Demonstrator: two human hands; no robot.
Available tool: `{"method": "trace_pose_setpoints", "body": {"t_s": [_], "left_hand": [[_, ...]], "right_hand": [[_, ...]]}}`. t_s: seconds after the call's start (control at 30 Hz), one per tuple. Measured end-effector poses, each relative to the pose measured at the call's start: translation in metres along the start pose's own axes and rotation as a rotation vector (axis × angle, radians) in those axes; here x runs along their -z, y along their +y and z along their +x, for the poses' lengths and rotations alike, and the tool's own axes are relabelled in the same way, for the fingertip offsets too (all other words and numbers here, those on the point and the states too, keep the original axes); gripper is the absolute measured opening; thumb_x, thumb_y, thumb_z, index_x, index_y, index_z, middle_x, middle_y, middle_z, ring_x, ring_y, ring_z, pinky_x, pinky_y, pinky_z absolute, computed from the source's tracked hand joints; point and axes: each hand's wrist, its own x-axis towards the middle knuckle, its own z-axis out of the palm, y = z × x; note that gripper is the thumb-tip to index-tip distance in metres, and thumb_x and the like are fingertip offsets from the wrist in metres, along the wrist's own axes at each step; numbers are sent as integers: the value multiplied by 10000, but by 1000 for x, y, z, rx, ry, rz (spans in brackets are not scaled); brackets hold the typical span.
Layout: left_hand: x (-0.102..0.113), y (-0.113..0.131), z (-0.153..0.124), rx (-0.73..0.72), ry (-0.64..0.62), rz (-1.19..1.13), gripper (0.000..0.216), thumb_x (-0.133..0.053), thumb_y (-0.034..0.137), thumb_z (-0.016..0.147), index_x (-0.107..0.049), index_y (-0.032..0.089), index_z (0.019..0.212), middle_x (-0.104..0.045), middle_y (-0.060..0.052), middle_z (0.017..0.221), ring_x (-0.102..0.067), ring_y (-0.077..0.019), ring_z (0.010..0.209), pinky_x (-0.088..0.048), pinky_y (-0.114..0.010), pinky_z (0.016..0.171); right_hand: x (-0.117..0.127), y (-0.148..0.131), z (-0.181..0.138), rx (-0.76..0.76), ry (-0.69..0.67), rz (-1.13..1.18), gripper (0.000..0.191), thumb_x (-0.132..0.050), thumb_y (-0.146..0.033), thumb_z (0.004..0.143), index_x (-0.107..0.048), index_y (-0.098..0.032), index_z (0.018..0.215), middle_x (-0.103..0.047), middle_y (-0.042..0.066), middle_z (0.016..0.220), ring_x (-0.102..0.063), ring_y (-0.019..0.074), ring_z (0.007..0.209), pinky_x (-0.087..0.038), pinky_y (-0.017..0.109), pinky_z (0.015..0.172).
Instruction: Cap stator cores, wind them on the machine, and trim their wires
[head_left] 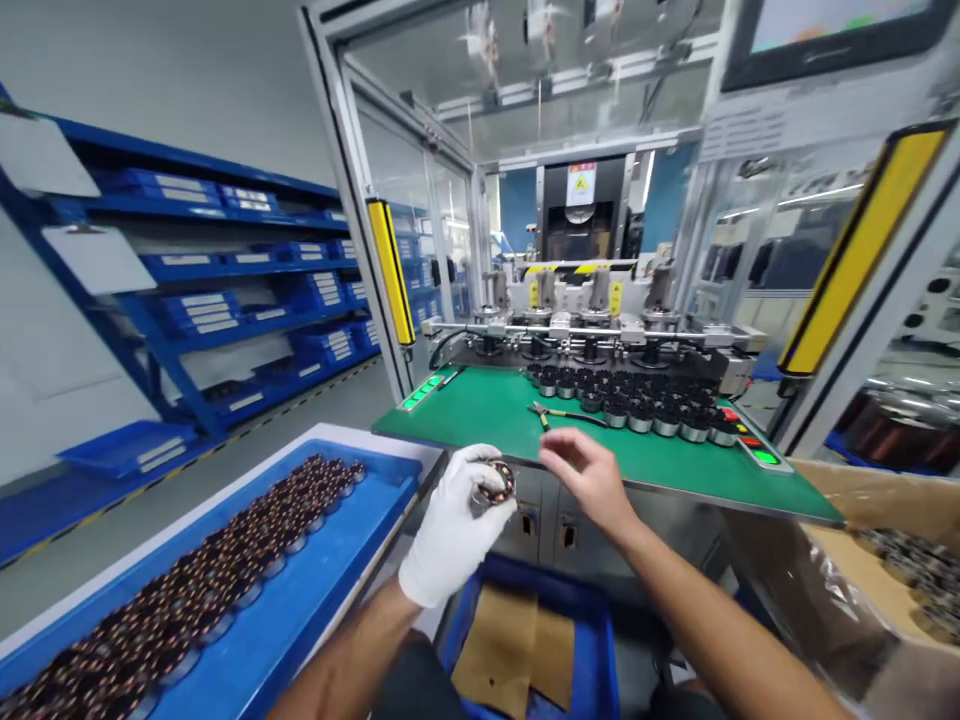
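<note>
Copper-wound stator [496, 484] sits mid-frame, pinched in the fingers of the gloved left hand [454, 535] — windings facing up, likely for a look — while the bare right hand [589, 470] hovers just beside, fingers loosely spread.

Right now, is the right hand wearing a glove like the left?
No, the right hand is bare; only the left hand, gripping the copper-wound coil, wears a white glove.

A green bench [480, 412] carries a crowd of round metal parts [637, 402] along its far edge and a pair of pliers [559, 413] just before them — to its left, a blue tray [322, 585] holds rows of copper-wound coils [187, 600].
</note>
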Motion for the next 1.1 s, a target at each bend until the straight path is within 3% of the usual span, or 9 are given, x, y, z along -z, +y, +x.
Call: {"method": "trace_pose_setpoints", "body": {"t_s": [0.07, 0.17, 0.23, 0.37, 0.47, 0.63, 0.77, 0.9, 1.1], "left_hand": [[4, 13, -16, -92, 30, -5, 209, -623, 68, 794, -538, 223, 904, -571, -66, 1199, -583, -179, 1156, -493, -352, 985], [6, 23, -28, -209, 2, 11, 349, -581, -19, 780, -552, 246, 1004, -567, -59, 1240, -587, -165, 1161, -514, -330, 972], [4, 26, -30, -257, -34, 10, 403, -560, -36, 777, -551, 251, 1059, -561, -66, 1272, -584, -167, 1176, -520, -327, 978], [-2, 29, -34, -282, -76, -35, 407, -552, -28, 780, -558, 237, 1089, -579, -81, 1283, -591, -169, 1186, -517, -316, 985], [-5, 30, -38, -169, -108, -162, 381, -540, -40, 774, -564, 230, 1041, -597, -79, 1289, -588, -171, 1212, -502, -317, 1001], [-6, 31, -40, 123, -135, -440, 312, -652, -24, 699, -568, 209, 888, -604, -66, 1243, -617, -183, 1159, -490, -325, 1001], [-8, 31, -41, 220, -168, -546, 252, -762, 69, 691, -582, 200, 809, -638, -37, 1121, -625, -155, 1090, -476, -297, 991], [-9, 30, -44, 368, -213, -717, 272, -736, 29, 686, -561, 192, 816, -648, -42, 1152, -618, -153, 1105, -468, -295, 991], [-14, 26, -47, 394, -228, -814, 405, -760, 9, 586, -548, 197, 876, -614, -60, 1186, -614, -194, 1116, -490, -321, 961]], "right_hand": [[-10, -18, -40, -40, -48, 177, 412, -522, -575, 909, -605, -177, 975, -695, 97, 979, -684, 200, 855, -571, 324, 738], [-22, -39, -83, -206, -21, 611, 349, -727, -506, 789, -607, -189, 871, -660, 31, 857, -639, 144, 728, -530, 262, 647], [-25, -47, -95, -313, 7, 818, 303, -821, -405, 710, -632, -185, 800, -610, -13, 753, -566, 105, 654, -482, 228, 617], [-20, -50, -97, -349, -9, 848, 221, -823, -314, 719, -659, -171, 681, -564, -25, 689, -510, 90, 678, -424, 202, 642], [-10, -53, -100, -405, -103, 937, 249, -805, -311, 744, -629, -159, 657, -585, -15, 699, -511, 75, 625, -409, 199, 610], [7, -58, -116, -608, -416, 1118, 233, -790, -329, 770, -623, -168, 742, -493, -67, 461, -336, 21, 374, -246, 155, 408], [17, -56, -128, -620, -477, 1105, 281, -821, -357, 737, -627, -157, 707, -494, -57, 464, -322, 9, 374, -220, 137, 380], [22, -54, -135, -623, -511, 1033, 276, -807, -367, 755, -634, -155, 721, -525, -42, 500, -365, 14, 383, -243, 128, 367], [-5, -42, -149, -599, -436, 702, 268, -765, -343, 791, -607, -148, 697, -564, -21, 521, -462, 54, 444, -337, 156, 418]]}}
